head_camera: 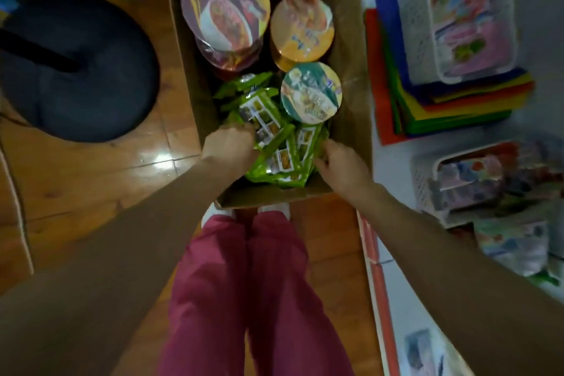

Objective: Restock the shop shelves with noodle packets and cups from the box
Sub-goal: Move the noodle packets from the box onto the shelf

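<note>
An open brown cardboard box (348, 49) sits on glossy wooden floorboards (91, 180), just ahead of the person's feet. In its near half lies a loose heap of crinkly green plastic noodle packets (276, 146). The left hand (229, 146) curls its fingers over the heap's left edge and the right hand (341, 162) curls around its right edge, gripping it between them. Behind stand 3 round foil-lidded cups: a wide purple bowl (225, 3), an orange cup (302, 27) and a teal cup (311, 91). White lattice plastic baskets (418, 24) fill the white shelf (393, 162) on the right.
</note>
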`<state>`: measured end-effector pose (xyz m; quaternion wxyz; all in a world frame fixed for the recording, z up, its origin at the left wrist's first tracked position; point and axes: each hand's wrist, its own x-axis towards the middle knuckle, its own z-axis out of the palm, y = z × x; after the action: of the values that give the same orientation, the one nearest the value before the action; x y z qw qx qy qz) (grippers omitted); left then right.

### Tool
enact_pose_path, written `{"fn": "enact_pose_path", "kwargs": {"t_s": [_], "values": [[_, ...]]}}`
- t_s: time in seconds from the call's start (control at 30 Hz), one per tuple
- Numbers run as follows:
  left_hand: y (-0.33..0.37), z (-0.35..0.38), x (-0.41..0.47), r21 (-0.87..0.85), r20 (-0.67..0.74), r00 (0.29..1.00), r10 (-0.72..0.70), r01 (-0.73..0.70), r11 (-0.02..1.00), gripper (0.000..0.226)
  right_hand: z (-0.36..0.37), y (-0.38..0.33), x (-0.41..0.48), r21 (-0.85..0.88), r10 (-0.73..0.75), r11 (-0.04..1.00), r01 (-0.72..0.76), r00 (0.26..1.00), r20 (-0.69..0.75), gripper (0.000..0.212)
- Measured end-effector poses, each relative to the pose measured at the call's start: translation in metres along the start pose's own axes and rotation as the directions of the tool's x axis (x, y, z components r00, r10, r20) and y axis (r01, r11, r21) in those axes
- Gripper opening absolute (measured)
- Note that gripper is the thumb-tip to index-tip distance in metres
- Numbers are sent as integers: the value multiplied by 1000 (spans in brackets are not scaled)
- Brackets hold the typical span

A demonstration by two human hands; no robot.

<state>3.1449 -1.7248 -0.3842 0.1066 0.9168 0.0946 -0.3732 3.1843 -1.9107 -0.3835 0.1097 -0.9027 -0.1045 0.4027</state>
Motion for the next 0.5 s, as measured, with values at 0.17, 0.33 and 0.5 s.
{"fn": "enact_pose_path", "kwargs": {"t_s": [0.17,0.33,0.5], "values": [[1,64,41,17,35,999,-15,14,1000,79,58,11,31,3,41,999,-41,999,21,32],[3,88,65,22,12,1000,-22,21,1000,98,81,8,51,-102,102,989,-106,994,-37,41],[0,88,74,22,11,1000,22,-22,1000,88,87,2,62,-117,145,982,-150,988,-53,34]]}}
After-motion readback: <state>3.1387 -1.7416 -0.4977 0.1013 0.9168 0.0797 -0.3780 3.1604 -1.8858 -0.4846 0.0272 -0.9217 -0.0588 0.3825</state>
